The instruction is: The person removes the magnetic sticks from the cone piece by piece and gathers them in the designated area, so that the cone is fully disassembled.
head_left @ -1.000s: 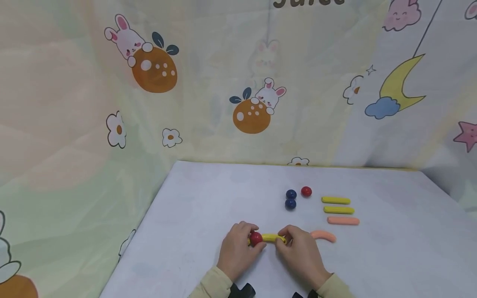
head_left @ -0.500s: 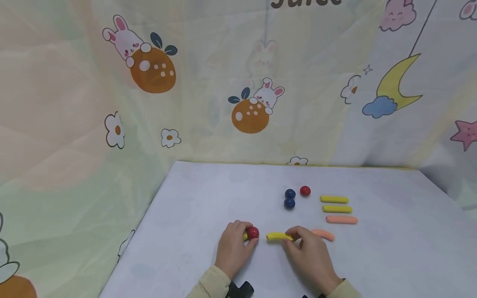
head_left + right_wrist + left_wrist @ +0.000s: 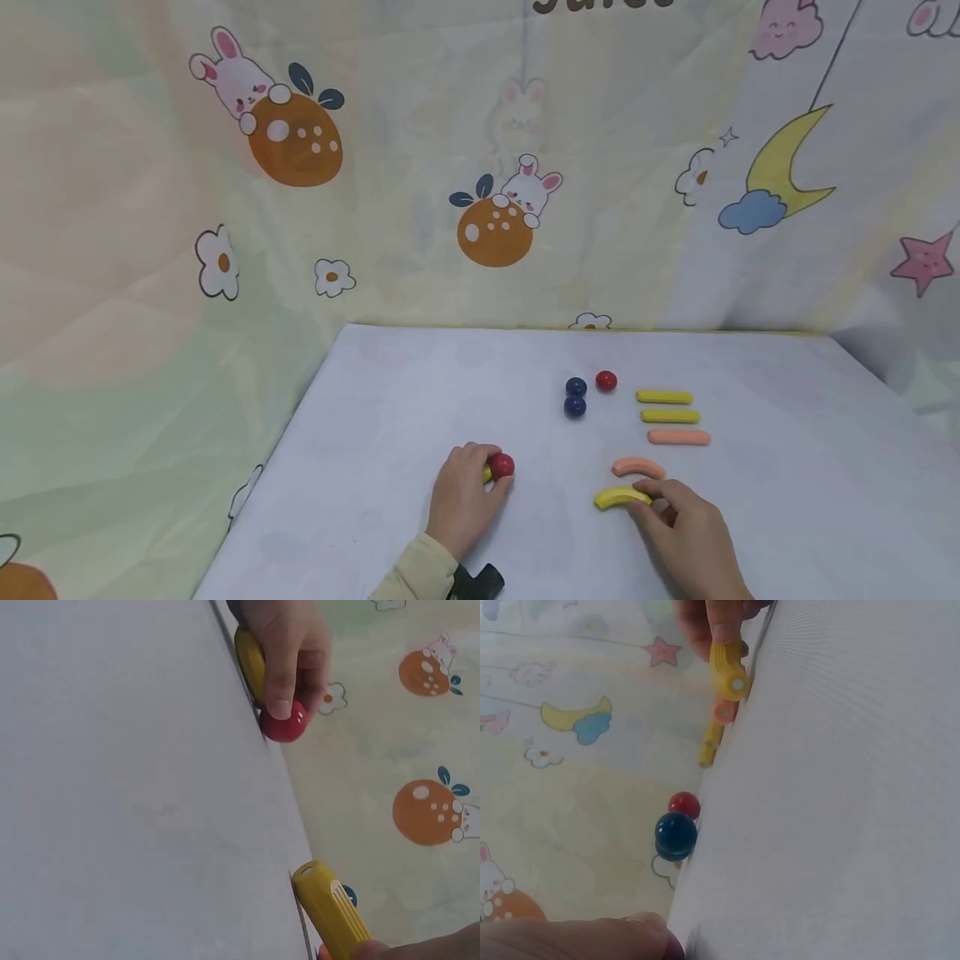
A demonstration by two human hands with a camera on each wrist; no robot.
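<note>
My left hand [image 3: 462,497] pinches a glossy red ball [image 3: 502,466] on the white table. A yellow stick [image 3: 251,661] lies against that ball, mostly covered by the palm in the head view. Over to the right, my right hand [image 3: 693,533] grips one end of a curved yellow stick [image 3: 617,497] between thumb and fingers. The stick's free end points left, and a pale disc shows in its tip in the left wrist view. Just behind it lies a curved pink stick [image 3: 637,467].
Two dark blue balls [image 3: 575,397] touch each other further back, with a second red ball [image 3: 606,381] beside them. Two straight yellow sticks [image 3: 667,407] and a straight pink stick [image 3: 678,437] lie right of them. A printed cloth [image 3: 405,167] hangs behind the table.
The curved yellow stick has come apart from the red ball and moved right and nearer with my right hand. My left hand has stayed roughly in place with the ball.
</note>
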